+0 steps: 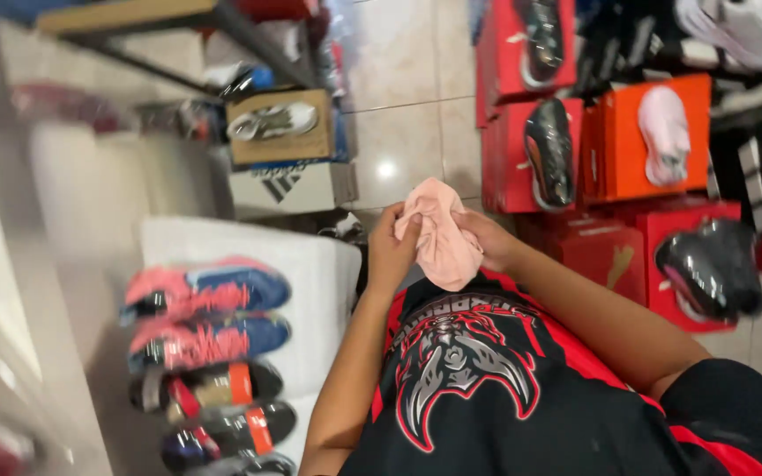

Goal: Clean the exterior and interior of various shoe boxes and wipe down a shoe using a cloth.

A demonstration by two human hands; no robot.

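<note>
Head view: left hand point(392, 251) and right hand point(489, 240) each grip clamped on pink cloth point(441, 236), red shoeboxes point(522, 163) beside.

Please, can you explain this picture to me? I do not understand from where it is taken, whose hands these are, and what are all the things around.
There is no machine here. One camera sits on a person's head and looks down, so you see that person's own chest, arms and hands from above.

Both hands meet in the middle. The left hand and the right hand together hold a soft pink cloth, bunched up between them. The person wears a black and red shirt.

Around them is a tiled floor with many shoes. On the left, a white stand carries a row of sneakers, pink and blue ones, then darker ones. On the right, red and orange boxes each have one shoe on top, black or pink. Further back, a brown box bears a white shoe. The left edge is blurred.
</note>
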